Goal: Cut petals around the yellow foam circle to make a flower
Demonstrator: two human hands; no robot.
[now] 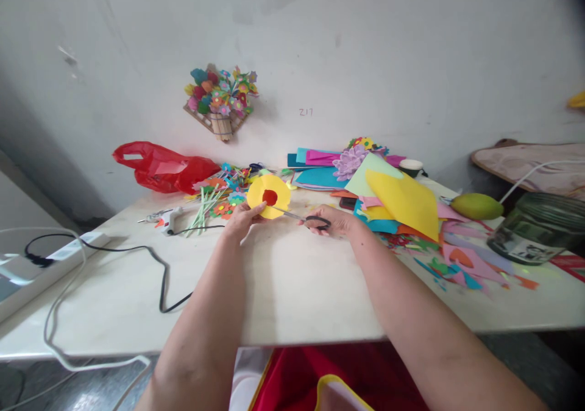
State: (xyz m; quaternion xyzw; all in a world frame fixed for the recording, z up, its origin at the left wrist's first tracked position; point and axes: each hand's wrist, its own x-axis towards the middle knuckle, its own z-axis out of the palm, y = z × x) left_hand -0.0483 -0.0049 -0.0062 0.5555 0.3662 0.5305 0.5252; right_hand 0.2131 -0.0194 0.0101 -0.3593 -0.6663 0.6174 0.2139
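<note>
A round yellow piece of craft sheet (280, 187) with a red disc (270, 198) at its middle is pinched in my left hand (245, 219), which grips its lower left edge. My right hand (333, 221) has its fingers through the dark handles of a pair of scissors (292, 215). The scissors point left, and their blade tips lie over the yellow piece close to the red disc. Whether the blades cut into it cannot be made out. Both hands are above the table, in front of the scattered craft pieces.
At left are a glue gun (170, 221), pale green sticks (203, 210), a red plastic bag (164, 167) and a power strip (77, 246) with trailing cables. Coloured sheets (402, 201), scraps (470, 262), a green fruit (476, 206) and a glass jar (525, 234) lie or stand at right.
</note>
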